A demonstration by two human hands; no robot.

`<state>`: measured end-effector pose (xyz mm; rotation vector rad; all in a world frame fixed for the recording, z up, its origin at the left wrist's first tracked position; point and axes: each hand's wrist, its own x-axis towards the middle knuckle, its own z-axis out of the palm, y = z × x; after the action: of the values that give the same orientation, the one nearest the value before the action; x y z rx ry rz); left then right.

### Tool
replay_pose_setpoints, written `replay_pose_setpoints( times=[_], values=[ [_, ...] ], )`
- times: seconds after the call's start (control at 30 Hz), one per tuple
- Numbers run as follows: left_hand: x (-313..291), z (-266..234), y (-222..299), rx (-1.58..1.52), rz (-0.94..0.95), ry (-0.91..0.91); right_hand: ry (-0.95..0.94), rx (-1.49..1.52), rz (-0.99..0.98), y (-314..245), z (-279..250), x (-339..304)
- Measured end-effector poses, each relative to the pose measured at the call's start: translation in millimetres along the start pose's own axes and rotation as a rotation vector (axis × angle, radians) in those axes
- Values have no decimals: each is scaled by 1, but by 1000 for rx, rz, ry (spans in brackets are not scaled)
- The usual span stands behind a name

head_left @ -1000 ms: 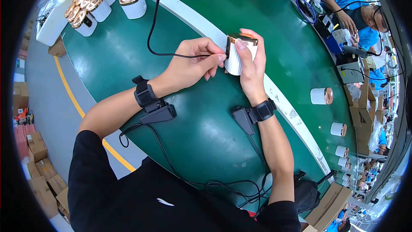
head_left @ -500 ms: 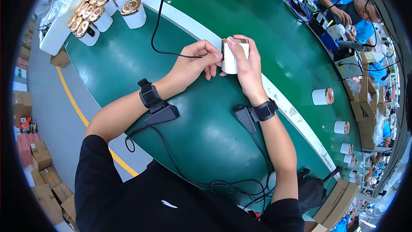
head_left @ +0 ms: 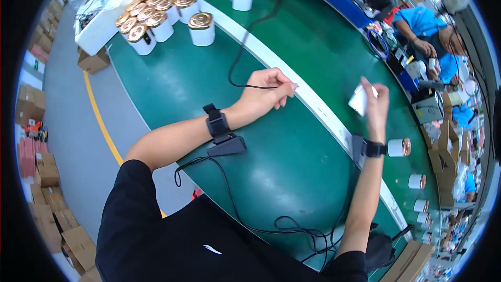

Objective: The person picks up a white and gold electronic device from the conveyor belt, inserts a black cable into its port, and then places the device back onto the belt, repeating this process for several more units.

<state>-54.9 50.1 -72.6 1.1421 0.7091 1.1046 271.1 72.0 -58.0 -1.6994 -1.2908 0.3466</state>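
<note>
My left hand pinches the end of a thin black cable above the green table; the cable's tip is hidden by the fingers. Out to the right, over the green strip beyond the white rail, my right hand grips a white cylindrical canister, tilted and blurred by motion. A similar white canister with a rose-gold top lies farther along that strip, close to my right wrist. Several more canisters with rose-gold lids stand grouped at the far left, and a single one stands beside them.
The white rail divides my green table from the strip. A white foam box sits behind the grouped canisters. Loose black cables lie near my body. Across the strip, a person in blue works among boxes.
My right hand has carried the canister away to the right, apart from the left hand. My left hand still pinches the cable end. The whole view has shifted.
</note>
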Motion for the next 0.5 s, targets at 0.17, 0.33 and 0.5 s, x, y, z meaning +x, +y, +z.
replay_pose_setpoints(
  times=[0.17, 0.33, 0.5],
  values=[
    [-6, -25, 0, 2, -100, 86, -67, -495, -224, -32, 4, -14],
    [0, -39, -8, -81, -161, 82, -179, -1029, -404, -87, 39, -23],
    [5, -57, -1, -120, -185, 84, -124, -1114, -541, -92, 68, -9]
  ],
)
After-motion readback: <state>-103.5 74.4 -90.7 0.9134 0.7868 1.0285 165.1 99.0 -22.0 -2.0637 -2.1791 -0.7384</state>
